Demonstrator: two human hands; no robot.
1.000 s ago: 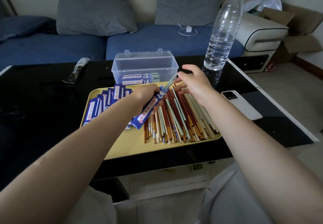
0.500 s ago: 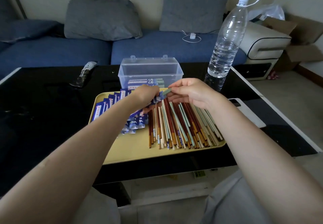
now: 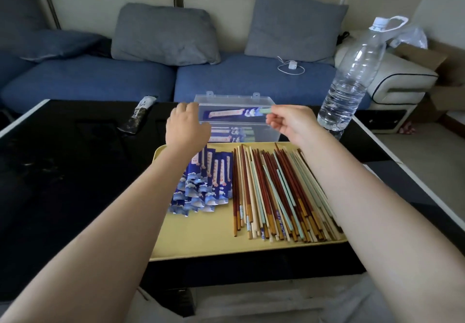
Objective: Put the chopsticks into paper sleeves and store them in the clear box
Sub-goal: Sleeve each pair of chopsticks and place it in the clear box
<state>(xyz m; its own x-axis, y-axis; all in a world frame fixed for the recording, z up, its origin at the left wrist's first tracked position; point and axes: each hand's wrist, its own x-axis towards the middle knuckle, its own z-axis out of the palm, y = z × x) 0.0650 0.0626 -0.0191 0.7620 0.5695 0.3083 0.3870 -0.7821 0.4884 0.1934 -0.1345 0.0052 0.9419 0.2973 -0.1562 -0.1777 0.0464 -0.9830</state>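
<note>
Sleeved pair [image 3: 232, 113] hung over clear box [image 3: 270, 131] at 12 o'clock, right hand [image 3: 289, 122] pinching its green end, left hand [image 3: 187, 127] loose, gripping nothing. Few sleeved pairs already inside. Big pile of bare chopsticks [image 3: 279, 191] plus empty sleeves [image 3: 206, 181] left on tray [image 3: 201, 242]. Early days, I'd say.

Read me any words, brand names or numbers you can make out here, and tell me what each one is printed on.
Nothing here is legible.
Sleeved chopsticks held over the clear box: red characters on a pale strip, too blurred to read.
Paper sleeves on the yellow tray: same printing, too small.
Dark packet on the table: pale marks, unreadable.
Water bottle: no label visible.
</note>
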